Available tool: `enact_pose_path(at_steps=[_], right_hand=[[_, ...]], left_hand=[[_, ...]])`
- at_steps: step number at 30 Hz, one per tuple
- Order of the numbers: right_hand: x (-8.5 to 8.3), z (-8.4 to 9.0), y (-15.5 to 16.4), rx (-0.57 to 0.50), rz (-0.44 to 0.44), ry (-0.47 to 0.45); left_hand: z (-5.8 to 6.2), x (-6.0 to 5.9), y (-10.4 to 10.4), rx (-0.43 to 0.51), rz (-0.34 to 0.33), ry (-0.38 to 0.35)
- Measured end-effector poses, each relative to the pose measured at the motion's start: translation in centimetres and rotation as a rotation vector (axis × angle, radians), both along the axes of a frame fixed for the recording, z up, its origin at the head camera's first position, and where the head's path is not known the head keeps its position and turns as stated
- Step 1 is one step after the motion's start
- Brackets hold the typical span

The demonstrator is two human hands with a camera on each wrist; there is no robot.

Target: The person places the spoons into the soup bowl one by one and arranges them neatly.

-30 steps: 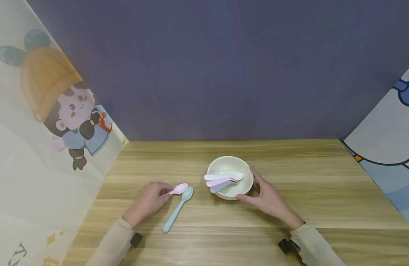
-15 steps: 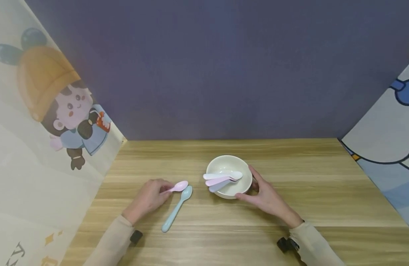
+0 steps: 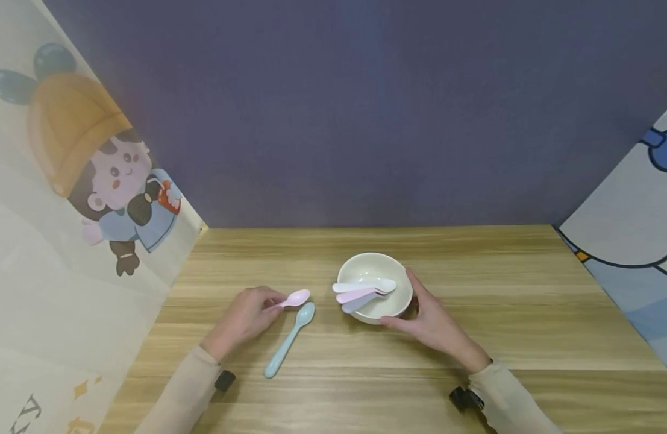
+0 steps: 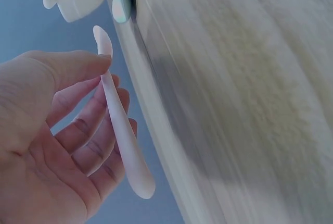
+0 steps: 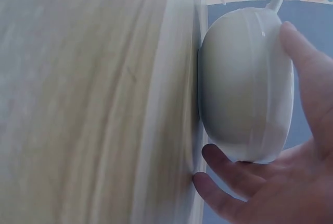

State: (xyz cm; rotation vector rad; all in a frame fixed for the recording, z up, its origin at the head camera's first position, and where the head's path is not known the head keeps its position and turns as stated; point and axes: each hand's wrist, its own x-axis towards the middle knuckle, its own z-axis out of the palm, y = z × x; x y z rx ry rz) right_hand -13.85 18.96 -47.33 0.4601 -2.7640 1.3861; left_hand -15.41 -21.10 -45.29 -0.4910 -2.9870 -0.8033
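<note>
In the head view my left hand (image 3: 246, 316) pinches a pink spoon (image 3: 299, 298) by its handle, bowl end pointing right. The left wrist view shows thumb and fingers on this pink spoon (image 4: 127, 140), raised off the table. Just right of that hand lies a light teal spoon (image 3: 290, 343). My right hand (image 3: 436, 322) grips a cream bowl (image 3: 368, 265) from the right, thumb at its near rim. Inside rest a white spoon (image 3: 357, 287), another pink spoon (image 3: 355, 296) and a lavender spoon (image 3: 357, 304), handles jutting over the left rim.
The wooden table (image 3: 333, 392) ends at a dark blue-grey panel (image 3: 366, 120) at the back. A pale panel with a cartoon child (image 3: 122, 181) stands on the left, and a printed white-and-blue panel (image 3: 631, 223) on the right.
My left hand has moved the pink spoon slightly up and to the right in the head view, off the table. The right hand and the bowl stay about where they were.
</note>
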Motion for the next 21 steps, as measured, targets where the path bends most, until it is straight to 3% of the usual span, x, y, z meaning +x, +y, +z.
enact_pose_path(at_steps=[10,21], right_hand=[[0.1,-0.3,-0.1,0.014,-0.015,0.008],[-0.1,-0.2,0.0,0.019,-0.017,0.013]], left_hand=[[0.0,-0.2,0.6,0.012,-0.019,-0.005],[0.8,-0.8,1.5,0.022,-0.056,0.055]])
